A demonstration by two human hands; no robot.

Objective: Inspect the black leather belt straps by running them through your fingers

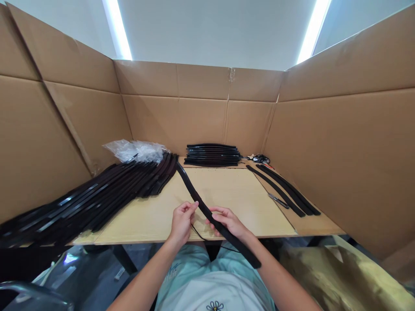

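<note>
Pale shirt point(210, 290) nearest. Head view: over the near edge of the table point(253, 203) slants a long black strip point(203, 208); the right hand point(228, 221) grips its middle, the left hand point(182, 221) pinches its edge. Firm right-hand support likely prevents twisting.

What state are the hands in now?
Left hand: closed in a pinch at the black strip; grip unclear.
Right hand: closed, holding that black strip.
</note>
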